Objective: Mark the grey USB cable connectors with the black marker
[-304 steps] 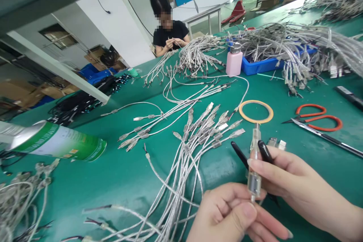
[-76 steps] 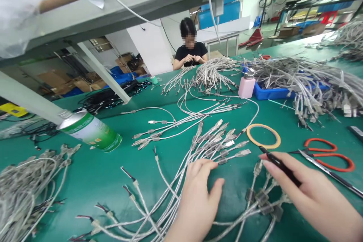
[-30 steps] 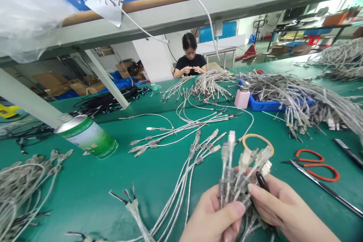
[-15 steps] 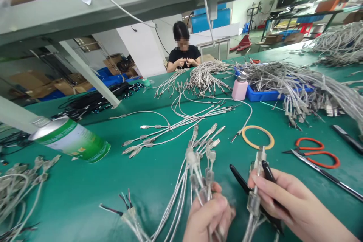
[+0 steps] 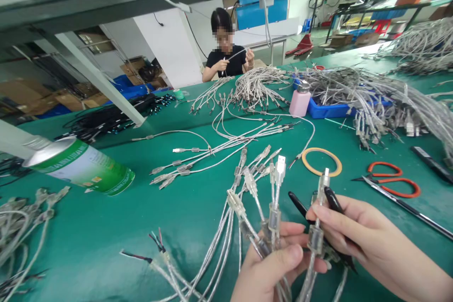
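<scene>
My left hand [image 5: 274,264] is closed around several clear-sheathed cables [image 5: 274,219], whose USB plugs fan out above the fingers. To its right, my right hand [image 5: 339,226] pinches another cable by its plug [image 5: 322,186]. Black-handled pliers [image 5: 334,200] also sit in my right hand, their handles spread to either side of that plug. The fingertips of my left hand reach behind the cable that hangs from my right hand. More cables [image 5: 219,240] lie just left of my left hand, with stripped wire ends [image 5: 161,243] at the lower left.
A yellow ring [image 5: 322,160], orange-handled scissors [image 5: 392,184] and a pen-like tool [image 5: 414,212] lie at right. Behind are a pink bottle [image 5: 299,101], a blue tray [image 5: 325,111] and cable heaps. A green can [image 5: 85,165] stands at left. A person [image 5: 224,52] works opposite.
My left hand has moved right, closer to my right hand, and the plugs in it have spread apart. The person opposite has raised one hand with a cable. The view has shifted slightly.
</scene>
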The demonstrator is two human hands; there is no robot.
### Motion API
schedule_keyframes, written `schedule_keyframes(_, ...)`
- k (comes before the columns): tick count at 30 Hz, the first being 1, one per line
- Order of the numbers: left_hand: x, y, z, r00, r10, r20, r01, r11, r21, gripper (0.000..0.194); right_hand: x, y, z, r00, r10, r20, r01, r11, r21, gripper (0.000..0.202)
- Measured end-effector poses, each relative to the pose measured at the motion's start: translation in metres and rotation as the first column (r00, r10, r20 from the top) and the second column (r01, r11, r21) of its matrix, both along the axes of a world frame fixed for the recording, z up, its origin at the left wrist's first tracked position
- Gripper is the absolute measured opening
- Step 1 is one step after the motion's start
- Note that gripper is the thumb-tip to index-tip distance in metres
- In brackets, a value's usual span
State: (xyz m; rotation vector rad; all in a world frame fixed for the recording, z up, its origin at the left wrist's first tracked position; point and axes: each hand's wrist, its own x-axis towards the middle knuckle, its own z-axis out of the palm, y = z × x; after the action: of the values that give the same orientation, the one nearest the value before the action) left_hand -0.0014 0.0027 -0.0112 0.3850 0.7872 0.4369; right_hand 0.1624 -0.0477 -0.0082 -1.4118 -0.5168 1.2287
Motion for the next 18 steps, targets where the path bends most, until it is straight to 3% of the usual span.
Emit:
schedule_keyframes(6, -0.004, -0.001, -0.003, 0.998, -0.059, 0.003, 0.059, 0.998, 0.013, 0.029, 0.003, -0.001, -0.007, 0.978, 0.208, -0.032, -0.209, 0.977, -0.053, 0.052)
schedule_keyframes(10, -0.005, 0.0, 0.001, 0.996, -0.086, 0.016, 0.085, 0.996, 0.011, 0.039, 0.0, 0.006, -0.012, 0.97, 0.239, -0.029, -0.241, 0.969, -0.058, 0.048)
schedule_keyframes(13, -0.006, 0.002, 0.005, 0.994, -0.104, -0.037, 0.104, 0.995, -0.005, 0.041, 0.0, 0.008, -0.014, 0.967, 0.215, 0.139, -0.213, 0.977, -0.035, 0.048)
schedule_keyframes(16, -0.004, 0.003, 0.004, 0.994, -0.106, -0.007, 0.106, 0.994, 0.02, 0.04, 0.002, 0.001, -0.014, 0.895, 0.238, 0.378, -0.237, 0.97, -0.049, 0.054)
schedule_keyframes(18, -0.002, 0.002, 0.0, 0.997, -0.077, 0.021, 0.076, 0.996, 0.052, 0.04, -0.001, -0.006, -0.012, 0.901, 0.246, 0.358, -0.227, 0.969, -0.094, 0.057)
